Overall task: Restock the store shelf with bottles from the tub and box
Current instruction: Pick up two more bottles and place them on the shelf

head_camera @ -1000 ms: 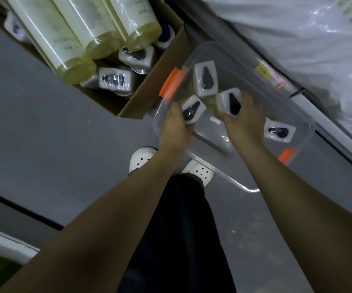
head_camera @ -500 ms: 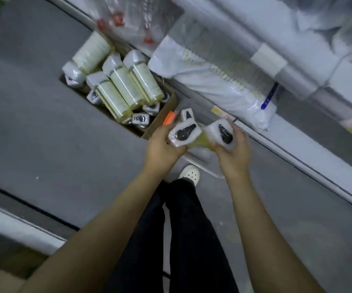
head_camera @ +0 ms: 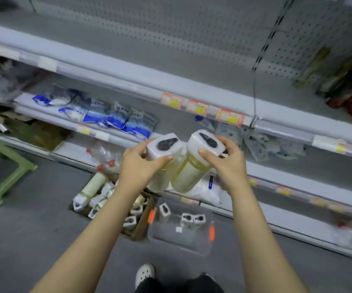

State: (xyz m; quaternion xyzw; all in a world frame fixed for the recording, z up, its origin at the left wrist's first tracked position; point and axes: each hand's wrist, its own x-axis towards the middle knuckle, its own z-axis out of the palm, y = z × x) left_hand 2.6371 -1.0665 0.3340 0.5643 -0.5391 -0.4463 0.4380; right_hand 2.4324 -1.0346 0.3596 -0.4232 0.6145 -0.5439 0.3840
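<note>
Now that both bottles are up out of the tub, the person is standing and facing the shelving instead of bending over the floor like a second ago. The left hand (head_camera: 141,166) is wrapped around the left bottle (head_camera: 162,163) just under its white cap, and the right hand (head_camera: 228,163) is clamped the same way on the right bottle (head_camera: 194,166). The two bottles are touching side by side, tilted with caps toward the camera, held at about chest level in front of the shelves.

Down on the floor the clear tub (head_camera: 181,240) still has a few capped bottles standing at its far end, and the cardboard box (head_camera: 139,227) just left of it is still pretty full, some bottles upright and some lying on top, so I'd say this job is nowhere near done.

That wide grey shelf (head_camera: 149,60) above the price tags looks bare in the middle, my guess is that's where these two go. Next up is just reaching forward and standing them upright without knocking them together
</note>
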